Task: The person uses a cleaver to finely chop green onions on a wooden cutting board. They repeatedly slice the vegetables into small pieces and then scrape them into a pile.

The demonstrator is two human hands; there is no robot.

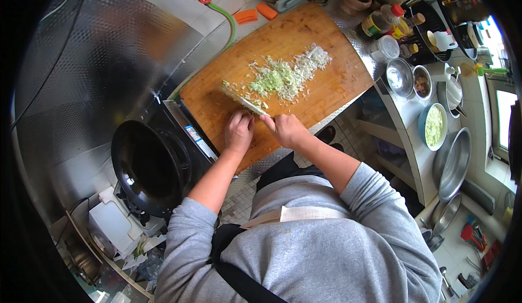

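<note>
A wooden cutting board (310, 30) lies before me. My right hand (288, 129) grips the handle of a kitchen knife (244, 100), whose wide blade points to the upper left across the board's near part. Bits of leaf cling to the blade. On the near side of the blade, my left hand (239, 131) rests low over the board with its fingers curled inward. Whether anything is under those fingers is hidden. Beyond the knife spreads a pile of finely chopped cabbage (281, 79), pale green nearest the blade and whiter towards the far right.
Two carrot pieces (246, 16) lie behind the board. At the left a black wok (142, 168) sits over the stove. Bottles (381, 19) crowd the far right corner. Along the right counter stand a bowl of chopped cabbage (433, 127) and a steel basin (452, 162).
</note>
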